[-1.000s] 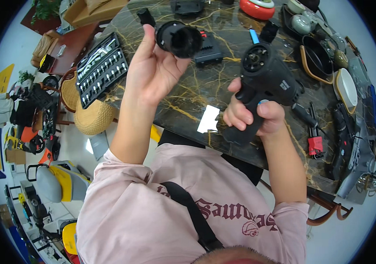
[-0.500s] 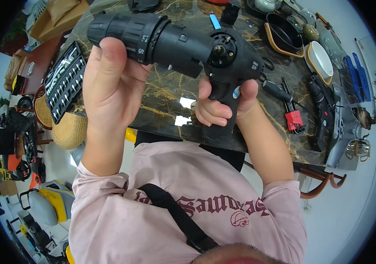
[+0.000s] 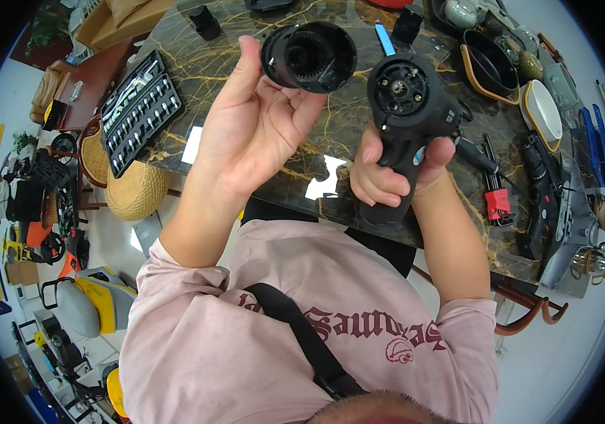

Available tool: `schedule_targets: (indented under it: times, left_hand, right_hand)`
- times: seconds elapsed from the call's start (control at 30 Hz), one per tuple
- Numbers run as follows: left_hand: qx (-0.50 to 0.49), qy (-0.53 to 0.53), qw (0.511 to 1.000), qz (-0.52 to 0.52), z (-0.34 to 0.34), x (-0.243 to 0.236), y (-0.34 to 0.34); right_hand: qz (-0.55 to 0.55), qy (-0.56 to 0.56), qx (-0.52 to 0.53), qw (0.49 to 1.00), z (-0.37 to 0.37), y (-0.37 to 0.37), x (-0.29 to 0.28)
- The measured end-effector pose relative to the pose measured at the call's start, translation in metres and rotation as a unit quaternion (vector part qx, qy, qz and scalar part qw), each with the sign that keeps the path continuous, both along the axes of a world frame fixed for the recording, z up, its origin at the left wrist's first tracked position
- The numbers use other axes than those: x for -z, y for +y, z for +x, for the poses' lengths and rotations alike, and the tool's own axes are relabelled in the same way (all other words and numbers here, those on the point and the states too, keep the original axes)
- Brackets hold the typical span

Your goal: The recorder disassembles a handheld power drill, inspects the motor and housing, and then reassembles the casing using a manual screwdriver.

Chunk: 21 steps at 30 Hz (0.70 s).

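Observation:
Two parts of a black cordless drill are apart above the dark marble table [image 3: 207, 78]. My left hand [image 3: 253, 138] grips the front section, a round drill head [image 3: 309, 60], with fingers underneath and thumb up its left side. Its hollow rear end is turned toward me, showing a toothed ring inside. In my right hand [image 3: 387, 177] is the pistol-grip drill body [image 3: 433, 92], held by the handle. The exposed front of the body shows a small central gear with metal pins or screws around it.
An open socket set [image 3: 143, 109] lies at the left table edge. On the right are a screwdriver [image 3: 475, 153], hex keys in a red holder [image 3: 498, 203], a black tool [image 3: 534, 184] and dishes [image 3: 543, 113]. Black blocks [image 3: 205, 23] and a blue strip [image 3: 385, 38] are farther back.
The drill head was lined up against the body. Now it is separated, its open back end turned toward me. The body's front has also turned more toward me, and the view has shifted.

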State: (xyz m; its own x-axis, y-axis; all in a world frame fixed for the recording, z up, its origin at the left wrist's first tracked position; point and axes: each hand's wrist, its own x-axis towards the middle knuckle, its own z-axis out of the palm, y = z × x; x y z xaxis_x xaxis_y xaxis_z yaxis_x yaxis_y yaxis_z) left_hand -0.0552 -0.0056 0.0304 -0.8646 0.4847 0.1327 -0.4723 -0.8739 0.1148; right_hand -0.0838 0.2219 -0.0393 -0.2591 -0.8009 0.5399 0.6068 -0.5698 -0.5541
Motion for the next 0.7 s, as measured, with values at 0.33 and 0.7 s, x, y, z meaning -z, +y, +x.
schedule_targets:
  times: [0.33, 0.7]
  left_hand:
    - [-0.005, -0.018, 1.0, 0.01, -0.002, 0.005, -0.007]
    - [-0.161, 0.074, 0.969, -0.171, 0.01, -0.007, 0.006]
  right_hand:
    - [0.006, -0.011, 0.002, 1.0, 0.004, -0.002, -0.006]
    - [0.056, -0.011, 0.016, 0.998, 0.005, 0.003, -0.008]
